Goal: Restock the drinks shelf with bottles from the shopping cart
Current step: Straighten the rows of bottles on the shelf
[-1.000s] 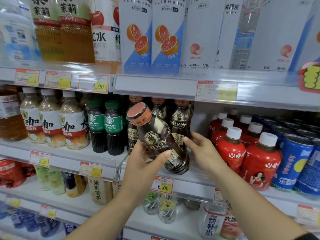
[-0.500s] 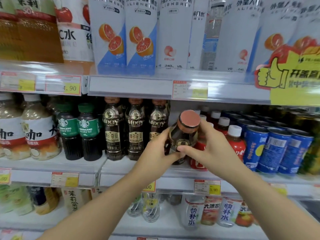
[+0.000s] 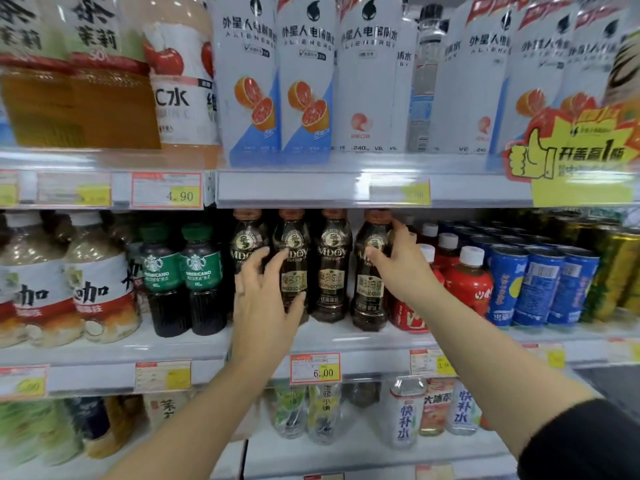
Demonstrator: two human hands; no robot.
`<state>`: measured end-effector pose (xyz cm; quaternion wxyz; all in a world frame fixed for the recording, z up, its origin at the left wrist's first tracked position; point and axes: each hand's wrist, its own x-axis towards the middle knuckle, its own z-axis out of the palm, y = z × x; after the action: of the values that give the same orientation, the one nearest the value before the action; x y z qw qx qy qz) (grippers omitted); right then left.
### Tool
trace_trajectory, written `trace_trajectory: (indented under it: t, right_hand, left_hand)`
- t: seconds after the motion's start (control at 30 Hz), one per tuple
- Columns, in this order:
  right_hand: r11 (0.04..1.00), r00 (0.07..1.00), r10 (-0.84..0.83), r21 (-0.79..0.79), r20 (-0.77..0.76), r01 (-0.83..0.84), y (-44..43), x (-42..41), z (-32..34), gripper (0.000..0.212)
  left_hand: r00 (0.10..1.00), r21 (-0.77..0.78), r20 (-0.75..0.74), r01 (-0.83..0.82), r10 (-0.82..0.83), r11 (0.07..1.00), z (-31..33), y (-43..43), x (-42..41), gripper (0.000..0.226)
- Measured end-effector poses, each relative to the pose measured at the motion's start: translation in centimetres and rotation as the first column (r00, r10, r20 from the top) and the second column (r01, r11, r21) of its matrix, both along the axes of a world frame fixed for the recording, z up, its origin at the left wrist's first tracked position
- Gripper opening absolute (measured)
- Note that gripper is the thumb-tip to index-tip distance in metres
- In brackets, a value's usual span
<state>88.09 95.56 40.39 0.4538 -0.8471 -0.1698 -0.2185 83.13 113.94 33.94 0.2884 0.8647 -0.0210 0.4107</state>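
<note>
Several dark coffee bottles with brown caps stand in a row on the middle shelf. My right hand grips the rightmost coffee bottle at its shoulder, thumb on the front and fingers round its right side; the bottle stands upright on the shelf. My left hand is spread with relaxed fingers against the front of the second coffee bottle and its left neighbour. A third coffee bottle stands untouched between my hands. The shopping cart is out of view.
Green-labelled Starbucks bottles stand left of the coffee row. Red bottles with white caps and blue cans crowd the right. Tall white bottles fill the shelf above, and a yellow promo sign hangs from its edge.
The coffee bottle I held tilted in both hands now stands upright at the right end of the row. My left hand has let go and moved left to the other bottles.
</note>
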Motion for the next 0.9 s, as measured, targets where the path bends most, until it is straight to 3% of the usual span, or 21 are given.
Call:
trace_trajectory:
  t: [0.17,0.27,0.37,0.47,0.57,0.67,0.9]
  right_hand:
    - [0.997,0.995,-0.081,-0.003,-0.049,0.081,0.8,1.6,0.2,0.055]
    - [0.997,0.996,-0.075,-0.018,-0.055,0.074,0.9,1.9,0.0,0.058]
    - [0.989,0.980,-0.134,-0.047,0.147,0.143,1.1,0.0,-1.2,0.062]
    - [0.986,0.920,-0.166,0.057,0.354,0.156,3.0,-3.1,-4.5,0.051]
    - [0.975,0.972,-0.164,0.179,0.166,0.134,5.1,-3.2,-6.6,0.048]
    - [0.950,0.973,-0.227,0.229,0.034,0.213,6.4,-1.7,-6.6,0.054]
    - [0.917,0.935,-0.351,0.180,-0.056,0.355,6.9,-0.9,-7.2,0.050]
  left_hand:
    - [0.999,0.059,0.022,-0.025,0.024,0.998,-0.7,0.2,-0.1,0.070]
    - [0.999,0.009,0.036,-0.022,0.022,1.000,-1.2,0.5,-0.6,0.070]
    - [1.000,-0.136,-0.006,0.017,-0.018,0.991,-1.5,1.1,-1.3,0.076]
    - [0.995,-0.244,-0.073,0.054,-0.074,0.968,-1.5,1.5,-1.2,0.086]
    - [0.981,-0.364,-0.170,0.027,-0.095,0.931,-1.3,1.3,-0.6,0.090]
    - [0.982,-0.363,-0.171,0.009,-0.076,0.932,-1.2,1.1,-0.3,0.090]
    - [0.984,-0.330,-0.163,0.014,-0.071,0.944,-1.3,0.9,-0.5,0.091]
